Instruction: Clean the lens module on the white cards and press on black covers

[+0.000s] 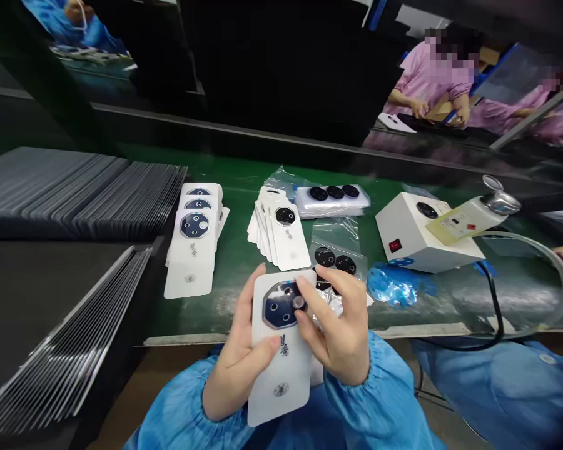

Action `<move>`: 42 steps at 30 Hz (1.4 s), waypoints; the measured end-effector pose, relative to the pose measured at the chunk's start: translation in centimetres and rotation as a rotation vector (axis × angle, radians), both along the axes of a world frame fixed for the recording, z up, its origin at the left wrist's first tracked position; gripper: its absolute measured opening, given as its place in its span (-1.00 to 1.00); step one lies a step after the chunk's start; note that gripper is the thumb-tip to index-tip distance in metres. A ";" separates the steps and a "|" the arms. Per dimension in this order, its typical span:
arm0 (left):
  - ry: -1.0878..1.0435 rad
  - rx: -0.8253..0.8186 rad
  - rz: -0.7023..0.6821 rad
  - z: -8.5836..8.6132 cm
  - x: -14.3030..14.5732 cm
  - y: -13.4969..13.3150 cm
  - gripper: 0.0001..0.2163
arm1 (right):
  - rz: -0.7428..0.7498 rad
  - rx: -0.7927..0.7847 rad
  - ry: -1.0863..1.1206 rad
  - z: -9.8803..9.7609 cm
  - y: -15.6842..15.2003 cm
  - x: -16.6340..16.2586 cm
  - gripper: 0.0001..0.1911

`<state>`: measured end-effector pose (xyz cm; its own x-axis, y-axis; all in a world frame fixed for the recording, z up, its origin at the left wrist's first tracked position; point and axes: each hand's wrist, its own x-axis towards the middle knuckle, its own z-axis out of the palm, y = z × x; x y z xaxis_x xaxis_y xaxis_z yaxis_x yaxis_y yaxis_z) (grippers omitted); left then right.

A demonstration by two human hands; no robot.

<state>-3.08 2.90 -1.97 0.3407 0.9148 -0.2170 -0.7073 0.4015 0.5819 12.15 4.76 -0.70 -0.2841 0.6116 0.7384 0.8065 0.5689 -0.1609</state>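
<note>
My left hand (241, 353) is closed around the left edge of a white phone back cover (281, 403), thumb flat on its face. The cover has a dark blue octagonal camera panel with ring-edged holes, and dark lettering below. My right hand (340, 325) reaches over from the right. Its thumb and index finger pinch a small round grey disc (299, 302) at the right side of that camera panel. Under and beyond my right hand lies a clear plastic sheet with black round camera pieces (345, 264), partly hidden by the fingers.
To the left are overlapping covers (192, 259) with blue panels; ahead, a fanned pile (293, 250) with black panels. Behind stands a film stack (333, 203). At right are a white switch box (410, 231), a pump bottle (469, 219) and blue film scraps (396, 286). Dark racked sheets (70, 194) fill the left.
</note>
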 end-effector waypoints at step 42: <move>0.443 0.086 -0.190 -0.9 1.9 -0.3 -0.52 | -0.066 -0.087 0.094 0.3 -0.1 2.4 -0.88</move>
